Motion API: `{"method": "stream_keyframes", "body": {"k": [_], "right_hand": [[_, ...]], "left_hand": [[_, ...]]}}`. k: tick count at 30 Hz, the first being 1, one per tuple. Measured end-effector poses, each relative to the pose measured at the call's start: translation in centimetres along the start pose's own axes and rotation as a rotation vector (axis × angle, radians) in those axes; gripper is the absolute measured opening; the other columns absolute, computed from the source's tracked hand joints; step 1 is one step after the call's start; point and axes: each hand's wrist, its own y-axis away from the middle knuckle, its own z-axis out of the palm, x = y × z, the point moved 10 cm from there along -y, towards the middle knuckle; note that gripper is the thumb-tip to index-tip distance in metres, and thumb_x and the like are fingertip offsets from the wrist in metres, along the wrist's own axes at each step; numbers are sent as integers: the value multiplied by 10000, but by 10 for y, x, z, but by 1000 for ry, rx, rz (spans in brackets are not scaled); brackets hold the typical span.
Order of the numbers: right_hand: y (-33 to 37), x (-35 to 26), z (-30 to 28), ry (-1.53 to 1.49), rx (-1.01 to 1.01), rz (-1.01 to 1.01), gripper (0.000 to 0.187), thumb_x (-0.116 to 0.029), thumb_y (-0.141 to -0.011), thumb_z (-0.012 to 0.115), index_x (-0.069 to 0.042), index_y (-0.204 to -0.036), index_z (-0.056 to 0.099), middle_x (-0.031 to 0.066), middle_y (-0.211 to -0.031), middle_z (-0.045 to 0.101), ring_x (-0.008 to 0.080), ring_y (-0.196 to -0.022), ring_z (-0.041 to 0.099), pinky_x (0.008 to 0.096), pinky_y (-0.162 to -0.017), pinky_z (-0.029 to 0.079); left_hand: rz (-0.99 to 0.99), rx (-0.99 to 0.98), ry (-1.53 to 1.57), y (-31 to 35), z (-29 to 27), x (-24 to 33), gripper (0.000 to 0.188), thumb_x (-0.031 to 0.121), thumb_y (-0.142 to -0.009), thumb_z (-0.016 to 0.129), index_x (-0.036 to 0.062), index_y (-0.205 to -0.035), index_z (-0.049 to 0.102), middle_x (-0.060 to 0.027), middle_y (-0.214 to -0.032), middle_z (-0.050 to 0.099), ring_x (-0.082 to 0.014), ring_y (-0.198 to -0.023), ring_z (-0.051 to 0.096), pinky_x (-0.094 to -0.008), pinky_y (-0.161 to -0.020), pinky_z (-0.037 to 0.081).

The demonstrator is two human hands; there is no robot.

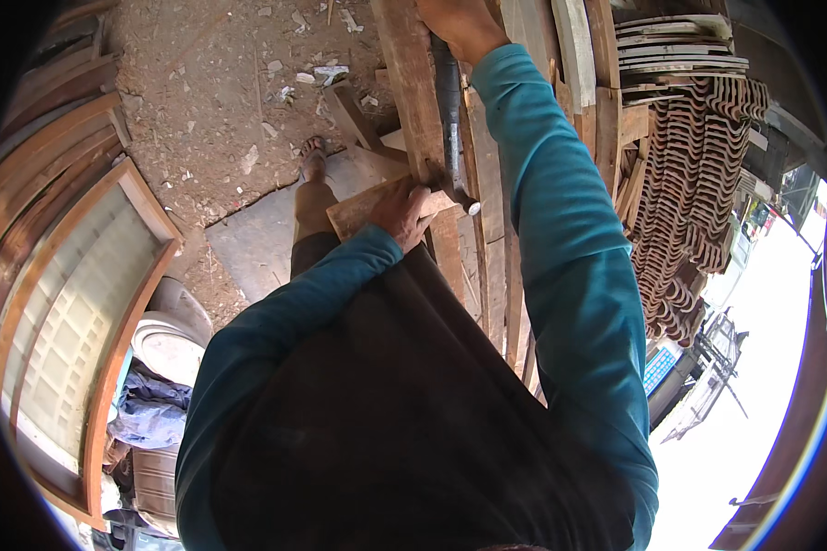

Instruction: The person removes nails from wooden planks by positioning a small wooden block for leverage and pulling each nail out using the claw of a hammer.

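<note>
My right hand point(464, 32), partly cut off at the top edge, is closed round the black grip of a hammer point(447, 101). The hammer's metal head is at the lower end, beside the end of a long wooden beam point(406, 83). Below that, my left hand point(401, 215) grips a short wooden board point(351, 213) close to the beam's end and the hammer head. Some of its fingers are hidden. Whether the hammer head touches the wood, I cannot tell.
Long planks point(574, 55) run along the right of the beam. Stacked curved roof tiles point(685, 165) stand farther right. A framed glass panel point(78, 317) leans at left, near a white bucket point(167, 349). Wood chips litter the dirt floor point(211, 83); a grey sheet point(248, 243) lies near my foot.
</note>
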Motion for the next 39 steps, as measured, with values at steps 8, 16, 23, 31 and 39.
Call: {"method": "stream_keyframes", "body": {"k": [8, 16, 23, 31, 39], "right_hand": [[139, -47, -99, -41, 285, -43, 489, -429, -954, 704, -94, -619, 582, -24, -566, 480, 93, -526, 410, 345, -468, 320], [138, -13, -111, -598, 62, -178, 411, -323, -950, 723, -85, -678, 526, -44, -583, 444, 71, -530, 395, 292, -467, 318], [164, 17, -131, -634, 210, -381, 352, -274, -946, 744, -90, -740, 527, -41, -588, 471, 49, -511, 420, 229, -447, 337], [170, 21, -155, -492, 300, -343, 357, -259, -890, 745, 42, -747, 618, 43, -584, 557, 118, -559, 496, 344, -500, 420], [173, 49, -195, -538, 305, -366, 336, -228, -886, 731, 1, -692, 581, 26, -560, 522, 112, -541, 474, 334, -493, 394]], "left_hand": [[-86, -73, -21, 11, 21, 10, 453, 222, -827, 771, 69, -1174, 523, -206, -1153, 586, -409, -1073, 594, -483, -911, 498], [-122, -171, -158, 8, 57, 29, 444, 220, -831, 766, 57, -1161, 517, -227, -1168, 579, -432, -1116, 572, -501, -951, 476], [-31, -158, -241, 13, 49, 49, 585, 320, -781, 819, 61, -1219, 531, -198, -1217, 606, -411, -1198, 554, -478, -1037, 457], [-457, 470, 283, -124, -18, -8, 1088, 614, -767, 783, -3, -1514, 289, -330, -1345, 536, -449, -1239, 554, -480, -1066, 458], [-394, 510, 267, -194, 56, -41, 1090, 553, -783, 786, -46, -1502, 228, -296, -1310, 587, -410, -1188, 614, -453, -995, 510]]}}
